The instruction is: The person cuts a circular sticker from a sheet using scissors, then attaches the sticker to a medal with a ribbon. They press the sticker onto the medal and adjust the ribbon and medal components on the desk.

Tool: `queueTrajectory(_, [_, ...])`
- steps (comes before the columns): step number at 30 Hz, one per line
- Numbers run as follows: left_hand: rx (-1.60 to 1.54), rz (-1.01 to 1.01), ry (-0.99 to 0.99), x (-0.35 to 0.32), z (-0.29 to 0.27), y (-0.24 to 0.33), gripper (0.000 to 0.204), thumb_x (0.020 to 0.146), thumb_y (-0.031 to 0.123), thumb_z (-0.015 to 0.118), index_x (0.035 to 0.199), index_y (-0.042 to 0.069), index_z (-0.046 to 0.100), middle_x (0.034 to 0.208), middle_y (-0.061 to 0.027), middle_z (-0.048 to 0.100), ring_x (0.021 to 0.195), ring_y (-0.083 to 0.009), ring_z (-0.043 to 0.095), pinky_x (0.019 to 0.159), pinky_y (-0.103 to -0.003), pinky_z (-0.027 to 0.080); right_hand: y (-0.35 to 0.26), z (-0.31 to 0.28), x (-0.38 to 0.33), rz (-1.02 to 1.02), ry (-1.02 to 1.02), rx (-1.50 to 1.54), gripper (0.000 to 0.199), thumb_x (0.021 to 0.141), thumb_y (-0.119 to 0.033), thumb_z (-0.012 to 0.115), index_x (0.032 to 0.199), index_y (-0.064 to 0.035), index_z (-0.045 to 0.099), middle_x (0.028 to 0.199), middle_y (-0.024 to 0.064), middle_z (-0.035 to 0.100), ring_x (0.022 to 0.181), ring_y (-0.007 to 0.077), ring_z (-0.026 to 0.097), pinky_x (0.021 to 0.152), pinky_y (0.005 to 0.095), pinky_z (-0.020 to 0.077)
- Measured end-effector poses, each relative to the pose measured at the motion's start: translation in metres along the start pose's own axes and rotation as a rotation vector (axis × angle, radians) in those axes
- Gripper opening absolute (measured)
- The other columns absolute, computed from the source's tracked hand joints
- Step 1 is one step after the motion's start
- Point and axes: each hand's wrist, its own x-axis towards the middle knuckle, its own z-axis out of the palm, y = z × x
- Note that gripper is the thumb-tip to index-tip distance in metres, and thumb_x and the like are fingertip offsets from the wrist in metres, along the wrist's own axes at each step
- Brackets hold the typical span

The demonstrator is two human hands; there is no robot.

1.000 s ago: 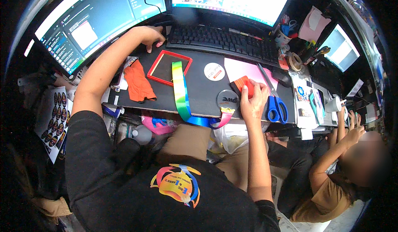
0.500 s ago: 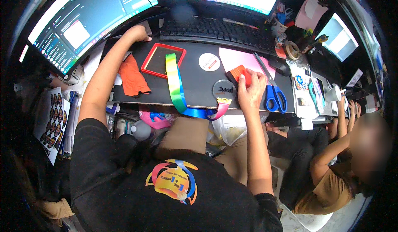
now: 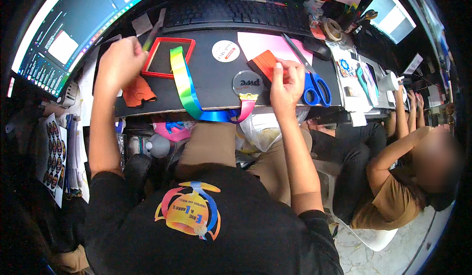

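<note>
My left hand (image 3: pixel 123 61) is closed around a slim pen-like tool (image 3: pixel 150 38), blurred, which points up and away beside a red-rimmed tray (image 3: pixel 192 53). Under that hand lies a crumpled orange cloth (image 3: pixel 138 92). Between thumb and fingers, my right hand (image 3: pixel 288 85) grips an orange squeegee (image 3: pixel 266 62) with a dark edge, tilted over pink paper (image 3: pixel 250 40). Left of this hand rests a clear round medal (image 3: pixel 247 82) with dark lettering. Its rainbow ribbon (image 3: pixel 183 80) loops over the desk's front edge. A round white sticker (image 3: pixel 225 51) lies farther back.
Blue-handled scissors (image 3: pixel 317 90) lie just right of my right hand. A black keyboard (image 3: pixel 236 16) and mouse (image 3: pixel 317 48) sit behind. Monitors (image 3: pixel 73 34) stand at the back and left. At far right sits another person (image 3: pixel 388 201). Sticker sheets (image 3: pixel 55 154) hang at left.
My left hand has drawn back from behind the red tray and now shows a slim tool in it. The squeegee in my right hand is tilted up more. The whole view has shifted.
</note>
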Motion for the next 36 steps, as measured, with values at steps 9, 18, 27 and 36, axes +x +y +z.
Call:
queueTrajectory(9, [-0.326, 0.538, 0.269, -0.097, 0.064, 0.178, 0.016, 0.083, 0.014, 0.066, 0.083, 0.007, 0.052, 0.075, -0.0104, 0.054, 0.068, -0.028, 0.061, 0.058, -0.04, 0.051, -0.073, -0.022, -0.038, 0.459, -0.096, 0.538, 0.022, 0.095, -0.01, 0.068, 0.112, 0.004, 0.068, 0.09, 0.0059, 0.071, 0.08, 0.0096, 0.064, 0.073, 0.0242, 0.0526])
queueTrajectory(18, [-0.402, 0.641, 0.257, -0.112, 0.107, 0.203, 0.025, 0.079, 0.026, 0.073, 0.089, 0.01, 0.057, 0.081, -0.0067, 0.055, 0.076, -0.024, 0.061, 0.06, -0.036, 0.048, -0.05, -0.048, -0.037, 0.475, -0.067, 0.468, 0.014, 0.093, -0.009, 0.068, 0.099, 0.0043, 0.069, 0.084, 0.005, 0.069, 0.073, 0.008, 0.063, 0.065, 0.0227, 0.0501])
queueTrajectory(27, [-0.347, 0.363, -0.07, -0.066, 0.123, 0.159, 0.097, 0.062, 0.058, 0.083, 0.139, 0.007, 0.052, 0.129, -0.0148, 0.055, 0.123, -0.0322, 0.049, 0.101, -0.047, 0.036, -0.018, -0.068, 0.011, -0.021, -0.608, -0.094, 0.015, 0.083, 0.001, 0.07, 0.098, 0.0008, 0.071, 0.08, 0.0059, 0.06, 0.083, 0.0194, 0.06, 0.073, 0.0299, 0.0479])
queueTrajectory(36, [-0.677, 0.598, -0.317, -0.047, 0.114, 0.133, 0.09, 0.066, 0.029, 0.082, 0.146, 0.012, 0.045, 0.132, -0.013, 0.056, 0.126, -0.0314, 0.047, 0.11, -0.046, 0.03, -0.025, -0.053, 0.009, -0.3, -0.789, -0.212, 0.024, 0.08, 0.001, 0.065, 0.103, -0.0044, 0.07, 0.085, 0.0158, 0.064, 0.086, 0.0365, 0.063, 0.078, 0.0439, 0.0501])
